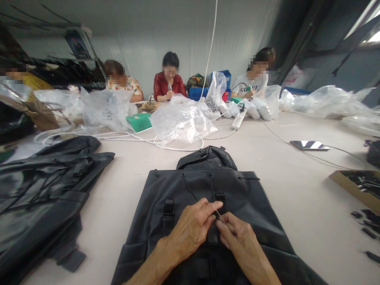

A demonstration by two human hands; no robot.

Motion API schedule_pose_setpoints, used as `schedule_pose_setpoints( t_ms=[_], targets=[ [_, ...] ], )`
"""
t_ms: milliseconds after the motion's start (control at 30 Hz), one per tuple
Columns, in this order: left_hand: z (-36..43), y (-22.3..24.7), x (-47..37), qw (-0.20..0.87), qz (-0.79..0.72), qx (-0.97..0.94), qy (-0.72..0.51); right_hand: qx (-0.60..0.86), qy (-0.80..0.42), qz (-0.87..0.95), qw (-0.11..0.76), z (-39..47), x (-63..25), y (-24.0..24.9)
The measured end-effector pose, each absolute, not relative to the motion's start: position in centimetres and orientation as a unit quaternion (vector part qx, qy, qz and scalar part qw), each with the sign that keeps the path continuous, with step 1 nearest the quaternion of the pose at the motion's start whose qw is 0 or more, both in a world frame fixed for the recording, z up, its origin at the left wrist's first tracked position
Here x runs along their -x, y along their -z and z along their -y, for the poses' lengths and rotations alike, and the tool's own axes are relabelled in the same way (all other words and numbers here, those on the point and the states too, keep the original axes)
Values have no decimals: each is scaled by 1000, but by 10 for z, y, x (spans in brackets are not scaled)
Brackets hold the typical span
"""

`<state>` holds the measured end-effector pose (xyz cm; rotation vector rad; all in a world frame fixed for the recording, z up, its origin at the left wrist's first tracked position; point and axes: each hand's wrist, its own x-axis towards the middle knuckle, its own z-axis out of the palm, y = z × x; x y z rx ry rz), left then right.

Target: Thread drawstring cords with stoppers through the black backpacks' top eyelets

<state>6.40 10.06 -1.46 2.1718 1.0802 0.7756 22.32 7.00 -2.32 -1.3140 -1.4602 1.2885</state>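
A black backpack (pixel 166 186) lies flat in front of me with its top edge pointing away. Black drawstring cord (pixel 211 188) runs through eyelets near that edge, and two lengths of it come down to my left hand (pixel 192 221). The left thumb and index finger are pinched together there, with the cord's end hidden between them. My right hand (pixel 237 233) grips a thin metal rod (pixel 219 215) whose tip reaches the left fingertips. Both hands rest over the bag's front, beside a strap buckle (pixel 220 196); another buckle (pixel 169 206) sits to the left.
More black bags (pixel 44 190) lie at left. A cardboard box (pixel 356 186) of small dark parts, loose black pieces (pixel 369 231) and a phone (pixel 309 145) are at right. Plastic bags (pixel 182 122), white cables (pixel 127 136) and a power strip (pixel 238 119) lie ahead. Several people sit opposite.
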Motion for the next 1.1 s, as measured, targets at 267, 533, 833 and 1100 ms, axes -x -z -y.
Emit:
schedule_pose_setpoints(
  t_ms=[267, 533, 833, 1100],
  targets=[
    [-100, 17, -65, 191, -398, -862, -250, 490, -585, 510, 397, -69, -222, 22],
    [-100, 17, -64, 74, -410, -885, -207, 503, -574, 515, 391, -68, -215, 24],
    [-109, 27, -66, 89, -421, -887, -166, 506, -573, 516, 387, -68, -215, 27],
    [-120, 28, -71, 126, -460, -859, -185, 545, -444, 620, 350, -58, -214, 22]
  ],
)
